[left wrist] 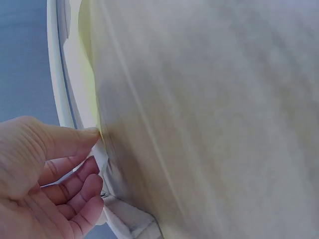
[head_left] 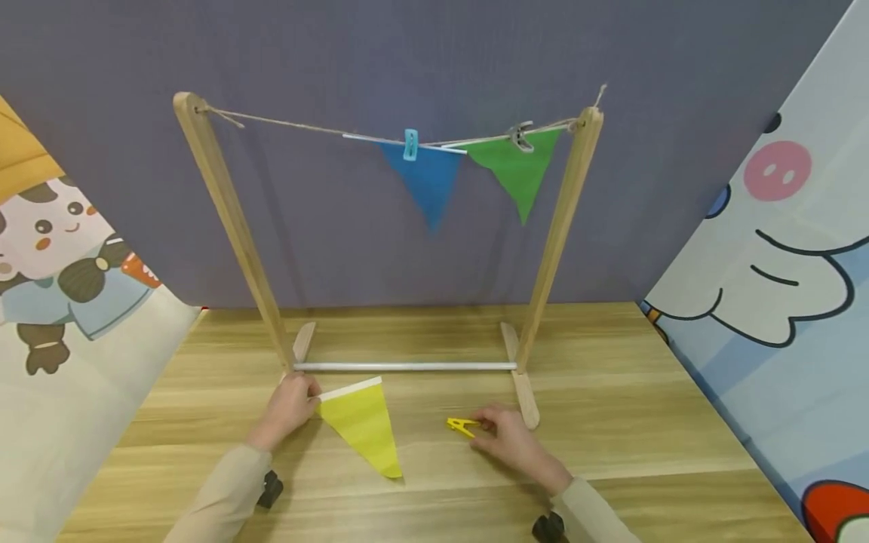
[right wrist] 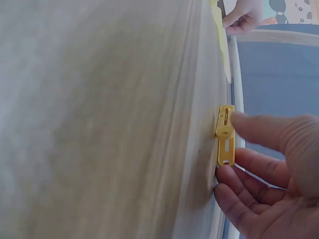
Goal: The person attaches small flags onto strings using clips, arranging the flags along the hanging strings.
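Observation:
In the head view, my left hand [head_left: 290,406] pinches the upper left corner of a yellow pennant [head_left: 361,424] with a white top strip. The pennant slants down to the right, close over the table. The left wrist view shows the thumb [left wrist: 75,142] on the pennant's edge, the other fingers curled below. My right hand [head_left: 509,437] holds a small yellow clothespin [head_left: 462,426] by its spread handle end, just above the table and right of the pennant. In the right wrist view, thumb and fingers lie at the side of the clothespin [right wrist: 226,137].
Behind the hands stands a wooden frame with a left post [head_left: 234,219], a right post [head_left: 560,234] and a white crossbar [head_left: 407,366]. From its string [head_left: 292,123] hang a blue pennant [head_left: 428,181] under a blue clothespin [head_left: 410,145] and a green pennant [head_left: 519,170] under a grey clothespin [head_left: 521,137].

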The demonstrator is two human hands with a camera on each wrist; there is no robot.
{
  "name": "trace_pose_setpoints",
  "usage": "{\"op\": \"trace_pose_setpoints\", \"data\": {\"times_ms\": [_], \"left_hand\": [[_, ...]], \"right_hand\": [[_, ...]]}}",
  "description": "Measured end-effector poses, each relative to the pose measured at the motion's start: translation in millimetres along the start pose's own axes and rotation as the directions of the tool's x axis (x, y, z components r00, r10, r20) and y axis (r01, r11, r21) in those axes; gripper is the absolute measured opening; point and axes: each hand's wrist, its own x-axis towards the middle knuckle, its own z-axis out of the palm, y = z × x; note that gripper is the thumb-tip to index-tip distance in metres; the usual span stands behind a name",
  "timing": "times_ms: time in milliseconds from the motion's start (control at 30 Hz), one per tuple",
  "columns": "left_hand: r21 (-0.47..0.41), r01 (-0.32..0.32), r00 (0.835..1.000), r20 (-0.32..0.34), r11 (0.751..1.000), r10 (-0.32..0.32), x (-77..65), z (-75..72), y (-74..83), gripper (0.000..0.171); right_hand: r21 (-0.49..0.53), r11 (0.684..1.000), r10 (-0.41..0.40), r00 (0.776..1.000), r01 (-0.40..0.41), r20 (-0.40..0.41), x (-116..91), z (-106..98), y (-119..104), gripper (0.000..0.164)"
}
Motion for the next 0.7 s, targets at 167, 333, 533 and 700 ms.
{"op": "trace_pose_setpoints", "data": {"times_ms": [167, 333, 533, 700], "left_hand": [[0.024, -0.025, 1.0, 0.005, 0.999, 0.025, 2.4, -1.3, -1.2, 0.01], [0.039, -0.074, 0.997, -0.015, 0.997, 0.074, 1.6, 0.4, -4.9, 0.013], [0.026, -0.107, 0.994, -0.034, 0.994, 0.108, -0.4, 1.1, -8.8, 0.015], [-0.116, -0.079, 0.997, -0.03, 0.99, 0.076, -0.8, -3.4, -7.3, 0.01]], "right_hand": [[-0.055, 0.998, -0.009, 1.0, 0.007, -0.024, 4.5, 1.3, -1.8, 0.027], [-0.111, 0.994, 0.012, 1.0, -0.015, -0.023, 6.5, 1.6, -3.0, 0.027], [-0.109, 0.993, 0.038, 0.999, -0.037, 0.001, 8.3, 1.6, -1.8, 0.024], [-0.042, 0.998, 0.052, 0.999, -0.052, -0.006, 10.7, -2.7, -1.0, 0.018]]}}
